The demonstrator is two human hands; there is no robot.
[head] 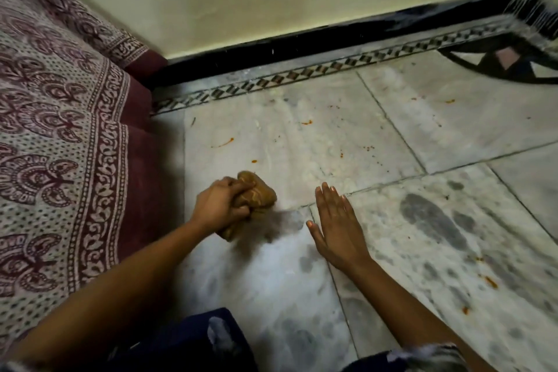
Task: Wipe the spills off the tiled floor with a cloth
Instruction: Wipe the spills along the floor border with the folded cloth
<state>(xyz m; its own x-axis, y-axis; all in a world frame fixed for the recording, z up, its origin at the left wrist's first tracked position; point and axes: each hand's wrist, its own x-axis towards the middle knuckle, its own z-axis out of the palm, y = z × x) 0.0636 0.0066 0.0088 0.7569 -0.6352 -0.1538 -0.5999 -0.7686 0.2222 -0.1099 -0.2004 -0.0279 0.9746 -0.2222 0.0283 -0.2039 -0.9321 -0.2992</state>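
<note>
**Cloth bunched in the left hand, orange spills scattered across the tiles**

Head view: the left hand (219,205) is closed tight around a wadded brown cloth (256,195), pressing it down on the floor (302,290). The cloth sits on a pale marble tile, close to the seam where four tiles meet, and a dull grey smear lies just to its right. The right hand (336,225) is open, fingers straight and together, palm down and holding nothing; whether it is flat on the tile or just above it cannot be told. It lies beside the cloth, apart from it.

Orange spills (306,122) dot the tiles beyond the cloth: a thin streak near the left edge, a small dab just above the cloth, and specks farther right. More orange bits lie on the darker, damp-looking tile at lower right. Grey wet patches mark that same tile.

A patterned maroon and cream bedspread (60,130) hangs down along the left side, reaching the floor beside the left forearm. A cream wall (271,9) with a black skirting runs across the top, and a checkered border strip (302,72) lies along its foot. A dark piece of furniture (513,66) shows at upper right, blurred. Dark blue clothing shows at the bottom edge.
</note>
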